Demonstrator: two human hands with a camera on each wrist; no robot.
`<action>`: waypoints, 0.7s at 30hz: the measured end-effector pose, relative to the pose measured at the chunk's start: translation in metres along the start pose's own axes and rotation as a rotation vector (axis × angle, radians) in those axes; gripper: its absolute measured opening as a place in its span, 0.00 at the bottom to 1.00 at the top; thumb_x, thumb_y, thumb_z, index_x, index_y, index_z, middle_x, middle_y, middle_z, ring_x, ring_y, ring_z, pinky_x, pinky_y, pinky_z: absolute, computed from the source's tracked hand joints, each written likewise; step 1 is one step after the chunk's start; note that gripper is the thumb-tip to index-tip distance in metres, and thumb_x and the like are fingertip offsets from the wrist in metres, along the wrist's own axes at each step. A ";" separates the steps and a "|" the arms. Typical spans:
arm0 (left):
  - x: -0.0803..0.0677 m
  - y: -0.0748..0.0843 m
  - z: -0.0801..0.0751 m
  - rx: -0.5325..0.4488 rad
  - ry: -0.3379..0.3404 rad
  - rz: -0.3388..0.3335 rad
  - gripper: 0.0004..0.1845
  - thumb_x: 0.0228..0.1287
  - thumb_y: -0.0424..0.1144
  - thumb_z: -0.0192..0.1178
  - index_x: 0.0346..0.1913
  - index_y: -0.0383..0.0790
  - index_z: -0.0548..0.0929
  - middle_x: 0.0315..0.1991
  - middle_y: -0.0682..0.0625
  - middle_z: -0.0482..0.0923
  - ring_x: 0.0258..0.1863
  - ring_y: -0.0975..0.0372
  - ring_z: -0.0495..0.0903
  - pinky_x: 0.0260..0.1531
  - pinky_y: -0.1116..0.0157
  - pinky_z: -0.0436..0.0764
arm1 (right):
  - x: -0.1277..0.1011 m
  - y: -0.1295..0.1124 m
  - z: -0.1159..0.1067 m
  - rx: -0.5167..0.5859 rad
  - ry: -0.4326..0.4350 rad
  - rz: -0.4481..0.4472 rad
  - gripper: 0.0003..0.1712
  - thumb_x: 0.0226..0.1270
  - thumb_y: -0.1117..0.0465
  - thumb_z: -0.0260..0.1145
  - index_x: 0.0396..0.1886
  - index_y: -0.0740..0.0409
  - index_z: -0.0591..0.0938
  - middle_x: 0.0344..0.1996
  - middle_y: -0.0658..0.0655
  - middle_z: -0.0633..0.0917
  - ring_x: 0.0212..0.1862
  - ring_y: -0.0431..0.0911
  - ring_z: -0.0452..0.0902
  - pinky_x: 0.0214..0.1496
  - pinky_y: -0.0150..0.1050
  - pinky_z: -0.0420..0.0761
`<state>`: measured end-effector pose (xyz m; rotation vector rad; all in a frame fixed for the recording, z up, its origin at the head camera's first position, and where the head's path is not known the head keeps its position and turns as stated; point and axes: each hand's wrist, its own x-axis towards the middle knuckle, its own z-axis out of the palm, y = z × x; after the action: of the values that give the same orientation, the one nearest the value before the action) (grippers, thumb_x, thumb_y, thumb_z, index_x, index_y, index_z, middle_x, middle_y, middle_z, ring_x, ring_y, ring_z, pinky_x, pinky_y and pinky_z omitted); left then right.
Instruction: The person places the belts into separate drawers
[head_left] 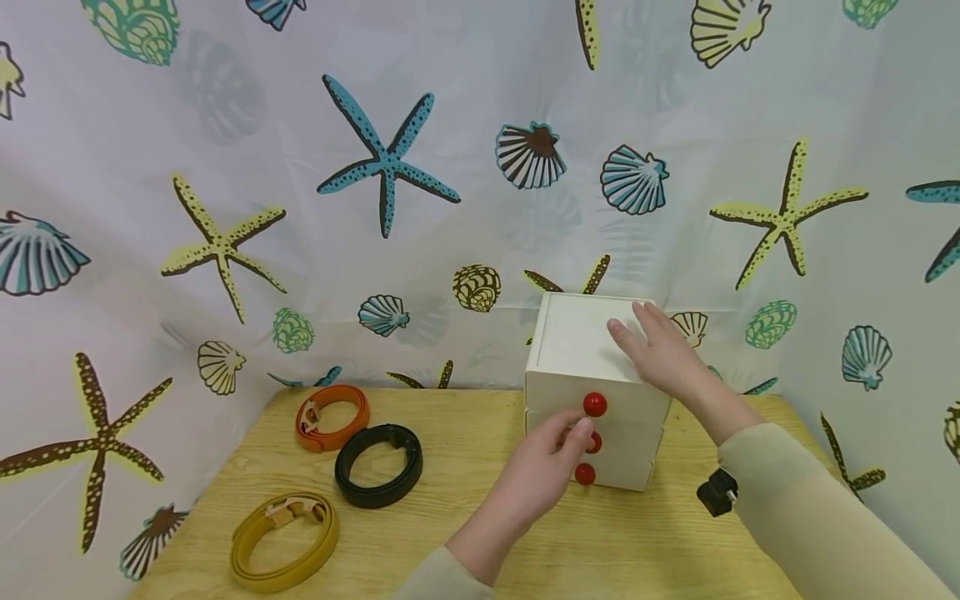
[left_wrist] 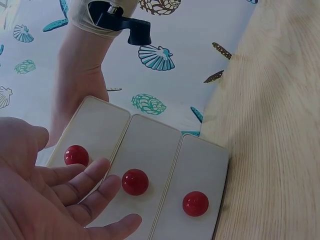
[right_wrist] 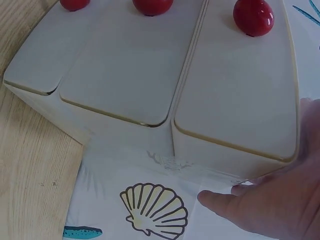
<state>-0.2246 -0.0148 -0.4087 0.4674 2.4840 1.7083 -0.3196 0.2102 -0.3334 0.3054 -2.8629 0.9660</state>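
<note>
From my head view, the yellow belt [head_left: 283,540] lies coiled nearest me by the table's [head_left: 420,533] front left corner. Just beyond it sits the black belt [head_left: 378,464], and past that the orange belt [head_left: 332,417] near the back left edge, the two close beside each other.

My left hand [head_left: 534,477] reaches in from the front edge toward the white drawer box [head_left: 585,350], which stands at the back of the table toward the right, against the seashell curtain [head_left: 420,125]. Its fingers are relaxed and slightly apart, their tips at the middle red knob [left_wrist: 135,181]; I cannot tell whether they touch it. The top red knob [head_left: 595,405] sits above my fingers and the bottom red knob [head_left: 585,474] below them. All three drawers look closed, fronts flush.

Farther back, my right hand [head_left: 658,350] lies flat on the box's top, fingers straight and a little spread, pressing on the right part of the lid.
</note>
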 end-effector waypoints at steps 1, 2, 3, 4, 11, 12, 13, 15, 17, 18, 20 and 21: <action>0.001 0.000 0.000 -0.011 -0.002 -0.004 0.27 0.89 0.61 0.51 0.72 0.48 0.83 0.52 0.55 0.89 0.55 0.57 0.85 0.57 0.45 0.84 | 0.000 0.000 0.000 -0.002 -0.001 0.004 0.51 0.90 0.33 0.45 0.89 0.70 0.50 0.87 0.76 0.47 0.87 0.71 0.40 0.85 0.70 0.45; 0.002 0.000 0.001 -0.019 -0.004 -0.009 0.26 0.89 0.61 0.51 0.71 0.48 0.83 0.51 0.55 0.88 0.54 0.57 0.85 0.56 0.46 0.84 | 0.000 0.001 0.001 -0.004 -0.003 0.009 0.51 0.90 0.33 0.45 0.89 0.70 0.50 0.87 0.76 0.47 0.87 0.71 0.40 0.85 0.70 0.45; 0.003 0.000 0.002 -0.030 -0.006 -0.016 0.26 0.89 0.61 0.51 0.69 0.47 0.84 0.50 0.55 0.88 0.54 0.57 0.85 0.56 0.47 0.83 | 0.001 0.001 0.001 -0.003 -0.004 0.016 0.51 0.90 0.33 0.45 0.89 0.70 0.50 0.87 0.76 0.47 0.87 0.71 0.40 0.84 0.71 0.45; 0.003 -0.001 0.002 -0.038 -0.007 -0.024 0.26 0.89 0.61 0.51 0.68 0.47 0.84 0.49 0.55 0.88 0.53 0.58 0.85 0.55 0.47 0.83 | 0.001 0.002 0.001 0.000 -0.005 0.022 0.52 0.90 0.33 0.45 0.89 0.69 0.50 0.87 0.75 0.46 0.87 0.71 0.40 0.84 0.71 0.45; 0.008 -0.003 0.006 -0.117 -0.004 -0.054 0.26 0.89 0.60 0.51 0.65 0.44 0.85 0.47 0.53 0.87 0.51 0.57 0.86 0.57 0.46 0.83 | 0.004 0.004 0.003 0.047 -0.013 0.059 0.53 0.90 0.32 0.45 0.90 0.69 0.48 0.88 0.75 0.43 0.87 0.72 0.38 0.84 0.71 0.45; 0.008 -0.002 0.006 -0.130 -0.004 -0.055 0.26 0.89 0.60 0.51 0.65 0.43 0.85 0.47 0.52 0.87 0.51 0.56 0.86 0.58 0.45 0.83 | 0.005 0.005 0.004 0.056 -0.015 0.066 0.53 0.89 0.31 0.44 0.90 0.69 0.47 0.88 0.75 0.42 0.87 0.72 0.37 0.84 0.71 0.44; 0.009 -0.002 0.006 -0.141 -0.004 -0.055 0.27 0.89 0.60 0.51 0.66 0.42 0.85 0.46 0.52 0.88 0.51 0.56 0.86 0.58 0.45 0.83 | 0.006 0.007 0.004 0.066 -0.018 0.073 0.54 0.89 0.31 0.44 0.90 0.69 0.46 0.88 0.75 0.41 0.87 0.72 0.36 0.84 0.71 0.44; 0.010 -0.002 0.007 -0.157 -0.004 -0.050 0.27 0.89 0.60 0.51 0.66 0.41 0.84 0.46 0.51 0.88 0.50 0.57 0.87 0.58 0.46 0.83 | 0.007 0.009 0.005 0.084 -0.020 0.085 0.55 0.89 0.30 0.44 0.90 0.68 0.45 0.88 0.74 0.40 0.87 0.71 0.35 0.84 0.71 0.44; 0.011 -0.001 0.008 -0.165 -0.003 -0.048 0.27 0.89 0.60 0.51 0.66 0.41 0.85 0.46 0.52 0.88 0.50 0.57 0.87 0.58 0.47 0.83 | 0.008 0.012 0.005 0.095 -0.021 0.095 0.56 0.88 0.29 0.44 0.90 0.68 0.44 0.88 0.74 0.39 0.87 0.71 0.34 0.84 0.72 0.43; 0.011 -0.001 0.009 -0.169 -0.002 -0.047 0.27 0.89 0.60 0.51 0.66 0.40 0.85 0.46 0.52 0.88 0.50 0.57 0.87 0.58 0.47 0.84 | 0.008 0.012 0.005 0.100 -0.021 0.101 0.56 0.88 0.28 0.44 0.90 0.67 0.44 0.88 0.74 0.38 0.87 0.71 0.33 0.84 0.72 0.43; 0.013 0.000 0.010 -0.173 -0.002 -0.048 0.28 0.89 0.60 0.51 0.66 0.40 0.84 0.46 0.52 0.88 0.49 0.57 0.87 0.58 0.48 0.84 | 0.007 0.013 0.005 0.110 -0.022 0.112 0.57 0.88 0.28 0.44 0.90 0.67 0.43 0.88 0.74 0.38 0.88 0.71 0.32 0.84 0.72 0.43; 0.013 0.000 0.010 -0.175 -0.001 -0.049 0.28 0.89 0.60 0.50 0.66 0.40 0.84 0.46 0.52 0.88 0.49 0.58 0.87 0.58 0.48 0.84 | 0.007 0.013 0.006 0.116 -0.023 0.118 0.57 0.88 0.28 0.44 0.91 0.66 0.42 0.88 0.73 0.37 0.88 0.71 0.32 0.84 0.72 0.43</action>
<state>-0.2347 -0.0020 -0.4115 0.3876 2.2979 1.8833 -0.3294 0.2157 -0.3445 0.1589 -2.8795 1.1600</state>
